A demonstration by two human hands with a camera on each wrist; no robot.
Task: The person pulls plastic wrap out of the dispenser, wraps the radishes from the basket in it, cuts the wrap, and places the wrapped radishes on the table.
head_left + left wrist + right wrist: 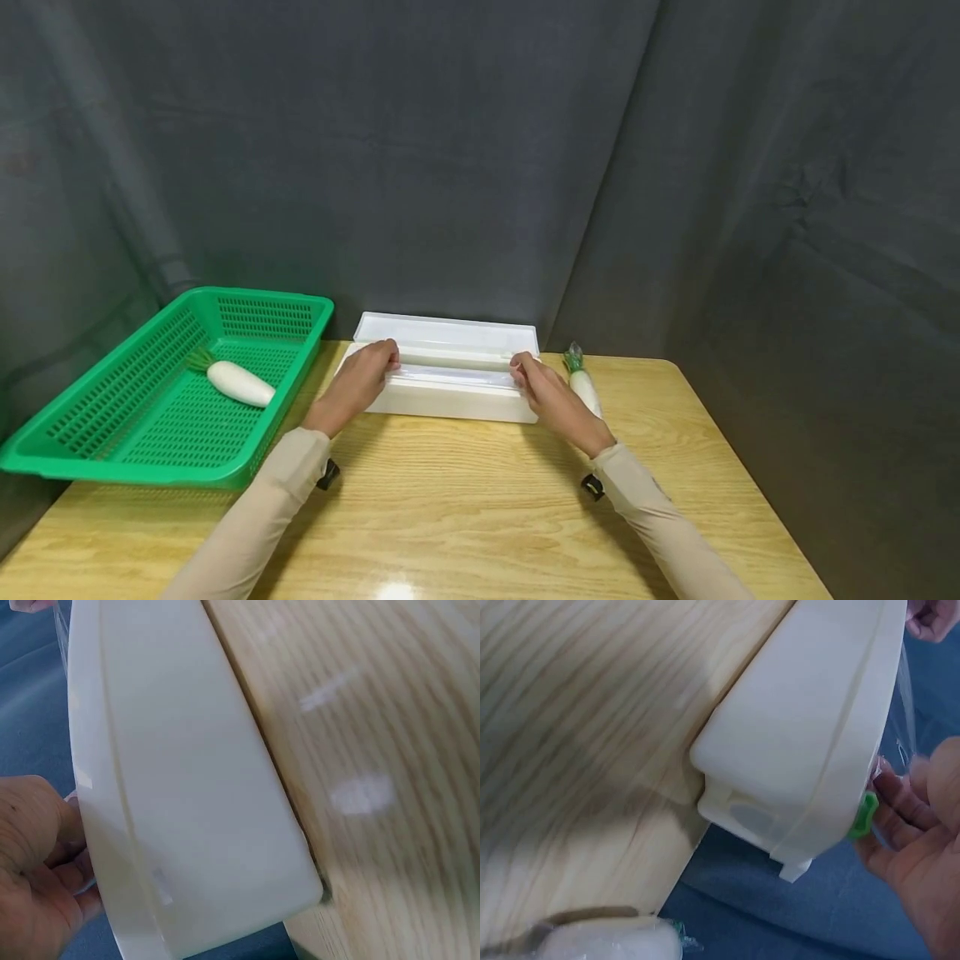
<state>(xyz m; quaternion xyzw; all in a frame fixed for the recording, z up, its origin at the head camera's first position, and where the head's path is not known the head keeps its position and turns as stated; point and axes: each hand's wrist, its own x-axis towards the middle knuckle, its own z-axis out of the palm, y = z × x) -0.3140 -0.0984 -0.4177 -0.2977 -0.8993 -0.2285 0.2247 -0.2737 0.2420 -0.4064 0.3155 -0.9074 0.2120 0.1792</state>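
Note:
A white cling film dispenser stands on the table, its long lid swung up at the back. Clear cling film stretches along its top between both hands. At the left end, my left hand pinches the film between thumb and curled fingers. My right hand pinches the film's other end, close beside a green slider on the dispenser's edge. Just right of the dispenser lies a white radish with green tops, wrapped in clear film and partly hidden by the right hand.
A green plastic basket sits at the left of the wooden table, with one unwrapped white radish inside. Dark curtains hang behind the table and along both sides.

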